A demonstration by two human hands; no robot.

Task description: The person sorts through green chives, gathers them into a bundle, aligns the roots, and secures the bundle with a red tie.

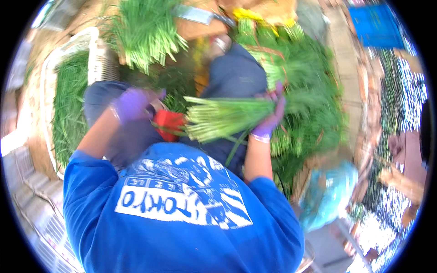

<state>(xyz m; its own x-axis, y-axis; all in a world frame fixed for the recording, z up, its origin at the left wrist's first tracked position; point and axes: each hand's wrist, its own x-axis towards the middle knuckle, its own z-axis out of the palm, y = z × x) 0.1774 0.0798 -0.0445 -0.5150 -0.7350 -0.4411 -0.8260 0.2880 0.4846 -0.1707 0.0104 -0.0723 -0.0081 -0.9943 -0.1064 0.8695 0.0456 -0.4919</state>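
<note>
Clasping a fanned bunch (227,116) of long, slender green leaves with pale stem ends in the purple-gloved right grip (273,116), with fingers curled around the leafy side, above dark navy trouser legs (237,75). Raised left of the bunch: a purple-gloved left grip (132,105), too blurred to tell whether spread or pinching anything. Just off the bunch's stem ends, a small red object (169,125), not identifiable. Piled right of the bunch: a thick heap of similar greens (309,95), partly bound with orange-red bands (284,73). Farther left of the bunch, a white woven basket (104,63) of loose greens (70,109); beyond the bunch, a broad-bladed knife (195,15) on a flat brown board (200,31).

Likely to shed stems through a slack hold, with no band visible around the bunch; liable to snag by a stray leaf (235,148) drooping below. Crowded hard at the bunch's right edge by the heap, risking tangled tips. Roomier at the stem ends, despite the red object; probably easiest to move straight upward.
</note>
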